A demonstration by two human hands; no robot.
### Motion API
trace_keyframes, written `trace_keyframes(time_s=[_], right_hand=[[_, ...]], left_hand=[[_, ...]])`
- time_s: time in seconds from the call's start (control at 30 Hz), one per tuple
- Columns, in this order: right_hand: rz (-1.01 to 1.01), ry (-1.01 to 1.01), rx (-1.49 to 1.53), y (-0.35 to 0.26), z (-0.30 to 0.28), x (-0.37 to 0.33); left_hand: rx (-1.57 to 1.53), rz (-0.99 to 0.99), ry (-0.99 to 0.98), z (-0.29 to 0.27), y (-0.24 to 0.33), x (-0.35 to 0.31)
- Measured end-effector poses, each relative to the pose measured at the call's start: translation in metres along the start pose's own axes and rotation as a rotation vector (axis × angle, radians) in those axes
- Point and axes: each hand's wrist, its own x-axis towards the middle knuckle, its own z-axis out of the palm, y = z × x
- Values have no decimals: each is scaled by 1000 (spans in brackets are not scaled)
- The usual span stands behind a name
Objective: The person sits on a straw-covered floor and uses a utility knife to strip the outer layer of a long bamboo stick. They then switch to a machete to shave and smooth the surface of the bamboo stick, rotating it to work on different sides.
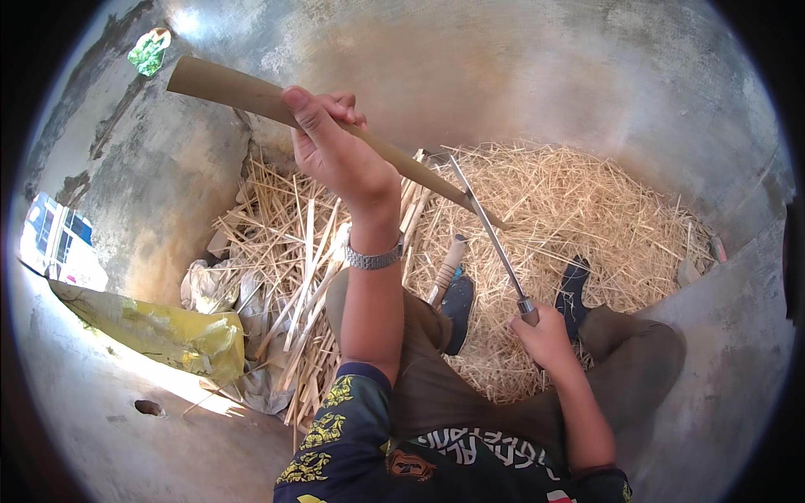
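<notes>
My left hand is raised and wrapped round a long, smooth brown strip that looks like split bamboo. Its wide end points up to the far left, and the strip slants down to the right, narrowing towards the shavings. A knife with a long thin blade and a dark handle is gripped in my right hand. The blade points away from me and crosses the strip near its lower end; whether it touches cannot be made out. A silvery watch is on my left wrist.
Pale shavings heap against the wall. Several long split sticks lie left of my legs. A pale wooden rod or handle stands beside my dark-covered left foot. A yellow sack lies at the left.
</notes>
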Motion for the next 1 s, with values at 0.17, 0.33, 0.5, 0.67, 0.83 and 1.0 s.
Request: trace_keyframes(time_s=[0.17, 0.33, 0.5, 0.67, 0.83, 1.0], right_hand=[[-122, 128, 17, -30, 14, -20], [-139, 59, 87, -8, 26, -2], [190, 155, 46, 77, 51, 60], [536, 331, 148, 117, 52, 71], [233, 215, 171, 81, 56, 67], [-180, 278, 101, -1, 37, 13]], left_hand=[[-34, -1, -43, -3, 2, -1], [-5, 9, -46, 1, -1, -7], [15, 12, -45, 6, -2, -6], [-39, -2, -119, 12, 1, -11], [-12, -16, -187, 20, -2, -20], [-100, -73, -367, 10, -2, -16]])
